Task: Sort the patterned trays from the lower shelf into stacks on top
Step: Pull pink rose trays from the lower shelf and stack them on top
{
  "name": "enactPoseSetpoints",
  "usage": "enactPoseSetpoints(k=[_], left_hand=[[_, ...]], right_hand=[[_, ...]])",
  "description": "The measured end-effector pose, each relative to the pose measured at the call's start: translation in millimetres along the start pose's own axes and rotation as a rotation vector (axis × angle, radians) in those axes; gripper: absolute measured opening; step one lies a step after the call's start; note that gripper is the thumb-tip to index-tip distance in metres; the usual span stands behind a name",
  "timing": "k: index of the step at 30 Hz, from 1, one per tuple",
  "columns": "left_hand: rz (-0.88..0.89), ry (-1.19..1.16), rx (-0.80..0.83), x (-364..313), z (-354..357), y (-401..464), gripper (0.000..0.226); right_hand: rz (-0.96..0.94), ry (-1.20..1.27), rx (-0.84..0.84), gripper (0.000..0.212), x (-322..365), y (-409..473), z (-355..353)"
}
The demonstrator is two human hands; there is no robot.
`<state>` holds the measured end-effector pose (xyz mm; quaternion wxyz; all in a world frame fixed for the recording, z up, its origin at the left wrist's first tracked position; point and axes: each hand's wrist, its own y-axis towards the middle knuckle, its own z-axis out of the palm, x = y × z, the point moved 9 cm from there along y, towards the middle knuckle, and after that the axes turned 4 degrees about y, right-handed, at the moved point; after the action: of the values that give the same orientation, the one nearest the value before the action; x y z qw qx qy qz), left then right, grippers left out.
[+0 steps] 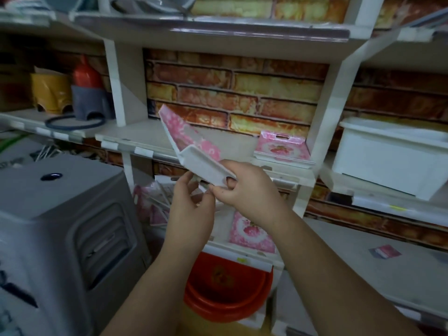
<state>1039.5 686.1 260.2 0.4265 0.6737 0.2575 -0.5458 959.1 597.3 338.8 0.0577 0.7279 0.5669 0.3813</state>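
Pink floral rectangular plastic tray (pixel 191 144) tilts at frame centre, long axis running toward the upper left. I see my right hand (pixel 244 187) gripping its near white edge. My left hand (pixel 191 202) pinches beneath.

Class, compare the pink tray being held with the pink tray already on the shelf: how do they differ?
The held tray is tilted steeply, showing its white underside; the shelf tray lies nearly flat, pattern up. The held tray is gripped by the right hand; the shelf tray is untouched. Both share a pink floral pattern.
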Motion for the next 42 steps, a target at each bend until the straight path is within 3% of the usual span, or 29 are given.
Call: enactPoseSetpoints(k=[3,8,13,16,22,26,33,42], left_hand=[[0.04,0.02,0.051,6.3,-10.1,28.7,0.039],[0.1,0.043,0.105,17.3,-25.7,91.2,0.037],[0.096,0.051,0.129,34.1,-13.9,132.1,0.077],[0.149,0.108,0.182,31.9,8.6,149.7,0.084],[0.211,0.266,0.275,38.1,70.5,175.3,0.069],[0.242,0.349,0.257,44.7,119.5,189.3,0.08],[0.447,0.603,0.218,39.9,204.3,201.4,0.088],[0.33,0.81,0.271,60.4,289.2,226.2,0.081]], right_hand=[[-0.121,-0.27,-0.073,0.035,7.2,29.2,20.7],[-0.093,-0.468,-0.138,0.035,-15.8,78.4,49.3],[-0.029,-0.627,-0.13,0.031,-44.9,96.3,50.8],[0.018,-0.669,-0.106,0.035,-71.9,105.0,40.2],[0.089,-0.738,-0.079,0.029,-137.3,114.0,17.8],[0.129,-0.785,-0.058,0.03,-186.3,124.2,-6.4],[0.195,-0.776,0.048,0.023,-270.5,145.6,-50.2],[0.161,-0.759,0.129,0.021,-349.9,169.2,-65.5]])
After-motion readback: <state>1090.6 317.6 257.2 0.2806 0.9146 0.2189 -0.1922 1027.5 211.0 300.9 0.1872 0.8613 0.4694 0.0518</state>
